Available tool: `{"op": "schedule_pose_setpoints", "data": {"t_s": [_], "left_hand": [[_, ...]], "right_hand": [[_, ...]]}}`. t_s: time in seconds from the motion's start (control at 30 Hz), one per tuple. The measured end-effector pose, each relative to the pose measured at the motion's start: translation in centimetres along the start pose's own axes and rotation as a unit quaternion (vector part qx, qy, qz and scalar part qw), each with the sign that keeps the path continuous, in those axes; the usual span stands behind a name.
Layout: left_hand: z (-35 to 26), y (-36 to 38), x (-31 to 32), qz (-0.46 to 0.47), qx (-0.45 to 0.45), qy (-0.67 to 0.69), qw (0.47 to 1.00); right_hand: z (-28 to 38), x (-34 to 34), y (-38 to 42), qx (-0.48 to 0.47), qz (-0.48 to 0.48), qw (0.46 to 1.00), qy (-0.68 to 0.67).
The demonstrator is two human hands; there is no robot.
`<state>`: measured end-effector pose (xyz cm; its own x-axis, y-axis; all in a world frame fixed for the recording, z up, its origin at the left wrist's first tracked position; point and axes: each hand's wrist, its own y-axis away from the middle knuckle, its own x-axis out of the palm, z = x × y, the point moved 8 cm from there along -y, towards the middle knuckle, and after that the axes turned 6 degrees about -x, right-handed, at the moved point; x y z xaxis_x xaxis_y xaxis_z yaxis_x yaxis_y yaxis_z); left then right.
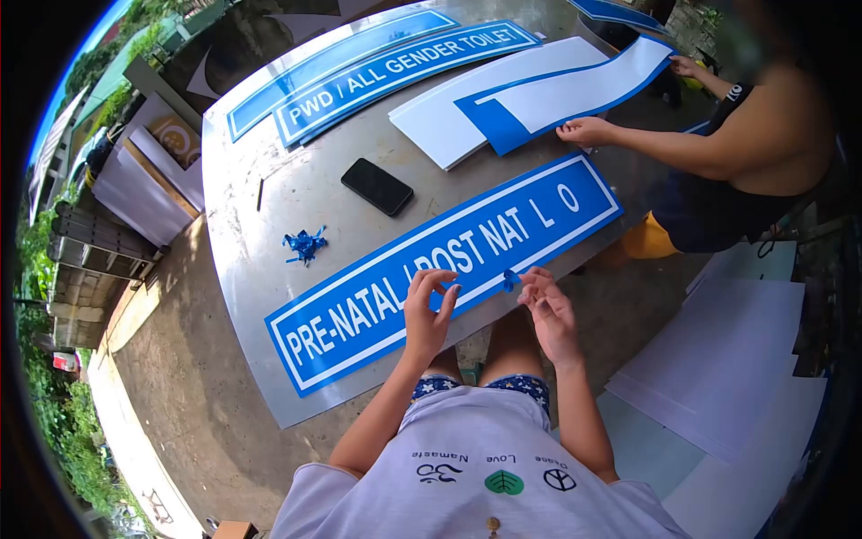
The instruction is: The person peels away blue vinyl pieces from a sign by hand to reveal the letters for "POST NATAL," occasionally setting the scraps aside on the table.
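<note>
A long blue sign with white lettering (pixel 431 260) lies at a slant on the metal tabletop in front of me. It reads "PRE-NATAL / POST NAT", then spaced letters "L" and "O". Above its middle, my left hand (pixel 427 314) has thumb and fingers apart and holds nothing. My right hand (pixel 551 316) is raised near the sign's lower edge, its fingers curled, with a small blue scrap of film (pixel 510 280) at the fingertips. A crumpled pile of blue film scraps (pixel 305 244) rests left of the sign.
A black phone (pixel 377 186) and a thin dark stick (pixel 260 194) lie on the metal table (pixel 242 314). Finished blue signs (pixel 404 76) are at the back. At right, another person's hand (pixel 588 132) holds a blue-and-white sheet (pixel 575 90) over white panels (pixel 440 135). White boards (pixel 718 359) lean at lower right.
</note>
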<state>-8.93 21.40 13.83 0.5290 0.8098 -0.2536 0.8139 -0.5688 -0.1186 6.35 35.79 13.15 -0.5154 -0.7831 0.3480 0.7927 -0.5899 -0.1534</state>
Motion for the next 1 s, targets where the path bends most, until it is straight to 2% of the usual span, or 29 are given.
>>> {"op": "schedule_pose_setpoints", "data": {"t_s": [0.1,0.13,0.23,0.33,0.5,0.57,0.63,0.9,1.0], "left_hand": [[-3.9,0.9,-0.5,0.067,0.064,-0.042,0.995],[-4.3,1.4,-0.4,0.101,0.045,-0.03,0.993],[-5.5,3.3,-1.0,0.138,0.08,-0.079,0.984],[-5.3,5.0,-1.5,0.143,0.11,-0.158,0.971],[-5.8,6.6,-4.3,0.088,0.09,-0.134,0.983],[-6.2,7.3,-4.6,0.1,0.141,-0.134,0.976],[-6.3,7.8,-5.4,0.088,0.139,-0.138,0.977],[-5.6,9.5,-6.2,0.126,0.154,-0.17,0.965],[-3.8,9.7,-6.4,0.137,0.133,-0.187,0.964]], "right_hand": [[1.2,3.0,2.5,-0.004,0.039,0.996,0.081],[1.5,3.7,3.3,-0.007,0.05,0.993,0.103],[1.7,5.0,5.2,-0.004,0.069,0.991,0.114],[2.4,6.3,6.2,-0.026,0.104,0.986,0.124],[3.6,8.5,7.1,-0.038,0.144,0.98,0.133],[3.9,8.8,7.2,-0.052,0.14,0.978,0.146],[3.8,9.5,7.4,-0.055,0.158,0.974,0.151],[2.8,9.8,8.3,-0.05,0.157,0.973,0.159],[2.7,9.2,8.7,-0.046,0.088,0.987,0.126]]}}
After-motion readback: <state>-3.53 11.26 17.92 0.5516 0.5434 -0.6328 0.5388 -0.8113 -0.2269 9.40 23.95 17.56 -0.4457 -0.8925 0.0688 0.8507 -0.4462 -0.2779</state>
